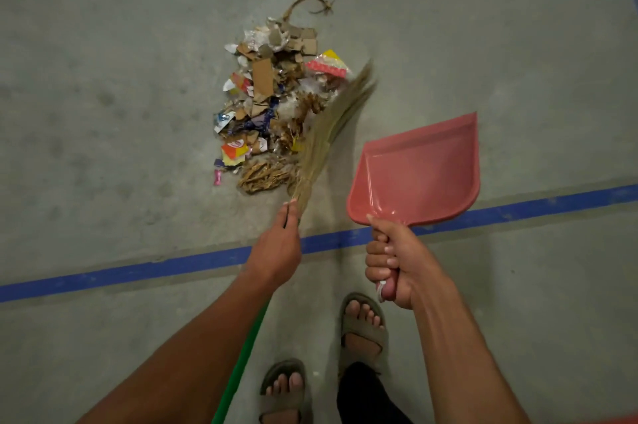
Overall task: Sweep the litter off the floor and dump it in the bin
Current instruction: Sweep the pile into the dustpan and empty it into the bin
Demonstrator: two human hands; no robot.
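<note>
On the grey concrete floor [103, 113], inside the blue tape line [172, 264], the litter of cardboard scraps and wrappers [272, 106] is gathered, not yet scooped. The right hand [397, 261] grips an empty pink plastic dustpan [417, 171] above the floor; the left hand [279, 244] holds the straw broom [328, 126] against the pile. No bin in view.

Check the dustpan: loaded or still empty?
Empty. The pink dustpan in the right hand shows a bare inside, held off to the right of the litter pile, which lies on the floor.
</note>
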